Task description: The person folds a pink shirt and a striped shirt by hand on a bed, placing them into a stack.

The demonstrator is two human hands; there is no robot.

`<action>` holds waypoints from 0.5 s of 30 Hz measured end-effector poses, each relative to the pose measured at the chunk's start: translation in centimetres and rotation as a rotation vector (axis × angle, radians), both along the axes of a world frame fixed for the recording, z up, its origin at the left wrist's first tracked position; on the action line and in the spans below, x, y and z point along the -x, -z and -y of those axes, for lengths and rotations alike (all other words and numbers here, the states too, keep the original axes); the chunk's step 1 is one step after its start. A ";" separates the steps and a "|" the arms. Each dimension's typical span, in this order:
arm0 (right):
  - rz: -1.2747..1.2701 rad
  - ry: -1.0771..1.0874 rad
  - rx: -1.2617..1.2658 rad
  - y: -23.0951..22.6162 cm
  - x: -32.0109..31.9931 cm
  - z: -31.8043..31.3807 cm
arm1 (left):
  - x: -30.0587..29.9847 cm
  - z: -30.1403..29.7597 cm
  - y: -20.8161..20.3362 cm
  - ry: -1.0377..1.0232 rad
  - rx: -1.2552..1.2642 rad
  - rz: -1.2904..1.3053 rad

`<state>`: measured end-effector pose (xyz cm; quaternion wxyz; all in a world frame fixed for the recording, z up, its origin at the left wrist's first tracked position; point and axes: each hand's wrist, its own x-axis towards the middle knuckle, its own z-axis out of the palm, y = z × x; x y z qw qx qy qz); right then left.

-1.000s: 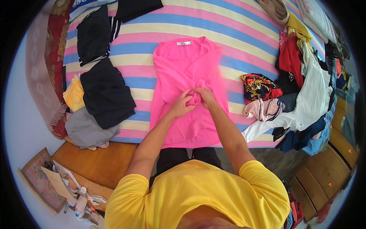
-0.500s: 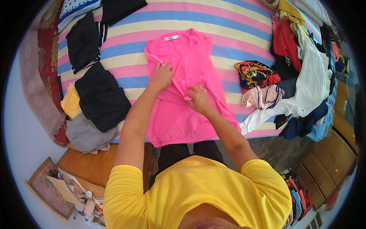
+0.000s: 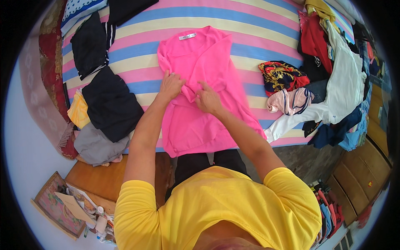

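Note:
A bright pink long-sleeved top (image 3: 196, 129) lies spread on the bed in front of me, neckline with its pale label away from me. One sleeve is folded inward across the chest and bunches between my hands. My left hand (image 3: 171, 86), a ring on one finger, sits at the top's left side with bent fingers gripping the cloth. Close by on the right, my right hand (image 3: 208, 99) pinches the bunched sleeve, its index finger stretched forward. Cloth and knuckles partly hide the fingertips of both hands.
The striped bed sheet (image 3: 141, 37) lies under everything. Dark folded garments (image 3: 112, 104) and a grey one (image 3: 100, 143) are at left. A heap with a white shirt (image 3: 343, 79), a red garment (image 3: 314, 39) and a patterned cloth (image 3: 279, 77) is at right. A wooden cabinet (image 3: 354, 179) stands lower right.
My right hand has moved left and away from me, carrying the sleeve's folded part toward the middle of the chest. My left hand has shifted slightly left and nearer, its fingers more bent.

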<state>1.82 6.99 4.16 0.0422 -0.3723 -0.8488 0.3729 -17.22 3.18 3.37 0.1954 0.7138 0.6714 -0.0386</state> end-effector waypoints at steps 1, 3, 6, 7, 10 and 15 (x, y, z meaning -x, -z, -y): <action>-0.003 -0.002 -0.003 0.5 0.5 -0.5 | 0.1 -0.1 -0.1 0.002 -0.014 -0.003; 0.135 -0.049 0.021 1.2 1.2 -1.4 | -0.1 -0.2 -0.1 -0.008 -0.022 -0.015; 0.219 -0.218 -0.075 2.6 1.1 -2.8 | -0.5 -0.9 -0.1 -0.012 -0.023 -0.006; 0.217 -0.222 -0.075 2.2 1.0 -2.8 | -0.4 -0.6 0.0 -0.022 -0.002 0.005; 0.066 -0.281 -0.204 -1.9 -0.3 -2.9 | -0.2 -0.1 -0.5 -0.057 0.014 0.007; -0.237 -0.091 0.022 -9.5 -6.2 -0.8 | 0.0 -0.4 -0.5 -0.015 -0.087 0.026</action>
